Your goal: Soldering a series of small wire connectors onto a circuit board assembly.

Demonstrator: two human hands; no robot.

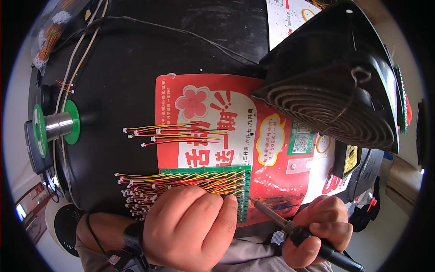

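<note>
My right hand point(319, 229) is wrapped round the dark handle of a soldering iron point(271, 212). The iron's tip points left and meets or nearly meets the right edge of a green circuit board panel point(244, 181). Rows of red, yellow and black wires point(190, 178) lie across the panel, their white connectors point(129, 192) sticking out past its left side. Over the wires' near part rests my left hand point(195, 226), fingers curled and pressed together close to the iron's tip. What those fingers pinch is hidden from view.
Several loose connector wires point(181, 131) lie on a red and white printed sheet point(165, 90). A solder spool point(59, 126) stands at left beside cables. A black fan-like unit point(331, 81) looms at right, above a yellow sponge point(351, 159) in a holder. Bagged wires point(47, 41) sit far left.
</note>
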